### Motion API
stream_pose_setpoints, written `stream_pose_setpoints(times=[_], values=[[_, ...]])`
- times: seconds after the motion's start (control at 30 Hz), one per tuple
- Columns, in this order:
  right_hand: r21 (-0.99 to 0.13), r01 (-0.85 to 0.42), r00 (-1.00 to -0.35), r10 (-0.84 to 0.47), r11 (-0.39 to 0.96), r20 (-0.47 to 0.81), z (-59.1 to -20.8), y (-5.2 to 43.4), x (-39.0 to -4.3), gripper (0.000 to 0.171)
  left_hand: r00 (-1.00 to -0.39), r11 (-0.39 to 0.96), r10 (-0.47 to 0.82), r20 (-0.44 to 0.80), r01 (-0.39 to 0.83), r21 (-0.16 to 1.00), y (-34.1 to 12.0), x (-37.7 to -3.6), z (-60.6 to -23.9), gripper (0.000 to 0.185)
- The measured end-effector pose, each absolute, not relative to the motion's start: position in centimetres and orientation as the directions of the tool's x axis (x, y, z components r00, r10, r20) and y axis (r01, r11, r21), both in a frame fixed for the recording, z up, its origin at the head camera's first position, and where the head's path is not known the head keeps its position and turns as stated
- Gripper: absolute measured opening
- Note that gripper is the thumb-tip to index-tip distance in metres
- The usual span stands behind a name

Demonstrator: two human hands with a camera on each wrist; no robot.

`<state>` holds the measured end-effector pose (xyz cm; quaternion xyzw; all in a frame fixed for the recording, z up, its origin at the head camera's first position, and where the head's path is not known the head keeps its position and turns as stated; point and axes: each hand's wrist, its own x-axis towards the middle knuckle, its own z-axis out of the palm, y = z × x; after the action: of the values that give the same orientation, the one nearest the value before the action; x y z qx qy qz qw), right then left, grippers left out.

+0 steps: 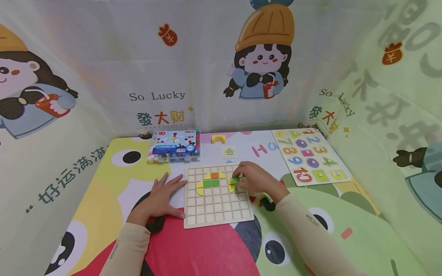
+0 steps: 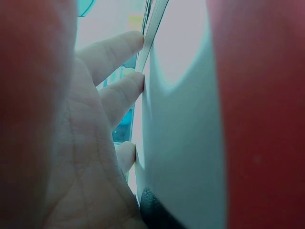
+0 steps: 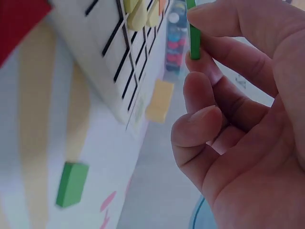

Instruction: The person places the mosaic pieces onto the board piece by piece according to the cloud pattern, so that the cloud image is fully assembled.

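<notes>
A light wooden grid board lies on the table in the head view. On it sit an orange tile, two green tiles side by side and several rounded yellow tiles. My right hand pinches a flat green tile between thumb and fingertips, over the board's upper right part. The other fingers of that hand curl toward the palm. My left hand spreads its fingers along the board's left side, fingertips and thumb right at its edge.
Behind the board stand a clear box of coloured pieces, a small pattern card and a yellow arch block. A number puzzle board lies at the right. A loose green block shows in the right wrist view.
</notes>
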<state>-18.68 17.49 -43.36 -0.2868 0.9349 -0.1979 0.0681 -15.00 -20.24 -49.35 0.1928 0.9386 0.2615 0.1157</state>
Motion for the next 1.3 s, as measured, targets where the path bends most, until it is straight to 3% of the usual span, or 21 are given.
stream_pose_setpoints(times=[0.57,1.3], values=[[-0.332,-0.610,-0.744,-0.664,0.719,-0.072,-44.1,14.1,-20.3,0.020,-0.895,0.780,0.430,-0.114,0.306,0.545,-19.8,-14.7,-48.9,0.115],[-0.263,-0.595,-0.766,-0.635,0.760,-0.101,-45.0,12.7,-20.1,0.022,-0.903,0.797,0.412,-0.125,0.291,0.529,-19.9,-14.6,-48.7,0.116]])
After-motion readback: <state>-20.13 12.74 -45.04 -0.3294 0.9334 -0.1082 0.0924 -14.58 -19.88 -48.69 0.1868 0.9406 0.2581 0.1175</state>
